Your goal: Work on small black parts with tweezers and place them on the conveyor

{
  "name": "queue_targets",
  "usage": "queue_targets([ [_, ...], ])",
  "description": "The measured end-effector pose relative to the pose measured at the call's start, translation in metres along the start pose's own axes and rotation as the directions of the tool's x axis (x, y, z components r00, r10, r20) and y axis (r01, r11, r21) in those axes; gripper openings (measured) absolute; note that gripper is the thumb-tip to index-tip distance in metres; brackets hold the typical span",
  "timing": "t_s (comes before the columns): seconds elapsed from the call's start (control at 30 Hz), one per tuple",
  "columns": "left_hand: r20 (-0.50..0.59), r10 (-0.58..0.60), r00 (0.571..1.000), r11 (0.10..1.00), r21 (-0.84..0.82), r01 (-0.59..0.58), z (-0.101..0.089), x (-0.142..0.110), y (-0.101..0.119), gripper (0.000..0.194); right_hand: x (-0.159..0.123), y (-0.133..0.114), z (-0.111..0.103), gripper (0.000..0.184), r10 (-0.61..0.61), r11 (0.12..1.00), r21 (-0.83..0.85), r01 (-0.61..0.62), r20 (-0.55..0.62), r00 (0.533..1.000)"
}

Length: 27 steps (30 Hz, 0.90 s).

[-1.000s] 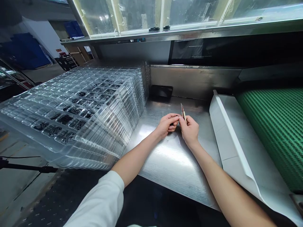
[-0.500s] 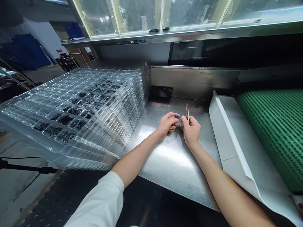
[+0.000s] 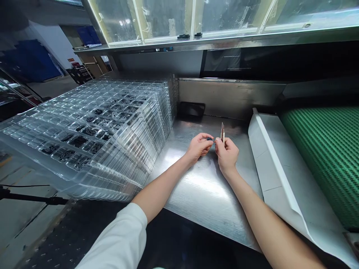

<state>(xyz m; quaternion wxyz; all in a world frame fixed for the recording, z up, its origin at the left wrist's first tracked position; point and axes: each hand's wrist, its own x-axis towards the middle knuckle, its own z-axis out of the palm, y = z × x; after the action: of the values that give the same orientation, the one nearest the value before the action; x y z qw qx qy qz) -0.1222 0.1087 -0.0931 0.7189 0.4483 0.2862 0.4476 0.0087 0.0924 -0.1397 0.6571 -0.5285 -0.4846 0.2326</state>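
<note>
My left hand [image 3: 198,147] pinches a small round black part [image 3: 209,139] between thumb and fingers, above the metal work surface [image 3: 202,186]. Close to its right, my right hand [image 3: 227,153] is closed around a slim craft knife [image 3: 223,133] with a pale handle, its blade pointing up. The right thumb and fingertip sit almost against the black part; whether they touch it I cannot tell. To the left stands a tall stack of clear plastic trays [image 3: 134,149], with similar black parts [image 3: 95,148] in several pockets of the top one.
A white sheet-like guard [image 3: 269,160] edges the surface on the right, beside a green conveyor belt [image 3: 325,149]. A dark flat object [image 3: 192,109] lies at the back by the metal wall. Overhead runs a metal-framed shelf with clear panels [image 3: 224,18].
The black part has turned slightly in my left fingers and shows less of its face. Both hands stay in nearly the same place; the view has shifted a little.
</note>
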Motion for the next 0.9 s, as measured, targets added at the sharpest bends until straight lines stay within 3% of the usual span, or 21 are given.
queue_targets([
  [0.23, -0.005, -0.006, 1.0, 0.999, -0.033, 0.005, 0.002, 0.002, -0.004, 0.027, -0.002, -0.007, -0.001, 0.044, 0.015, 0.999, -0.047, -0.016, -0.019, 1.0],
  [0.53, -0.037, 0.024, 0.999, 0.987, -0.161, -0.029, -0.002, 0.008, -0.002, 0.027, 0.002, -0.004, 0.0, 0.047, 0.119, 0.993, 0.029, -0.118, -0.038, 0.992],
  [0.77, -0.162, -0.133, 0.978, 0.943, -0.325, 0.075, -0.015, 0.014, -0.001, 0.016, 0.005, -0.002, -0.001, 0.047, 0.147, 0.989, 0.017, -0.146, -0.05, 0.988],
  [0.9, -0.209, -0.129, 0.969, 0.971, -0.227, 0.08, -0.015, 0.01, 0.004, 0.03, 0.006, -0.002, -0.003, 0.046, 0.089, 0.995, -0.046, -0.092, -0.063, 0.994],
])
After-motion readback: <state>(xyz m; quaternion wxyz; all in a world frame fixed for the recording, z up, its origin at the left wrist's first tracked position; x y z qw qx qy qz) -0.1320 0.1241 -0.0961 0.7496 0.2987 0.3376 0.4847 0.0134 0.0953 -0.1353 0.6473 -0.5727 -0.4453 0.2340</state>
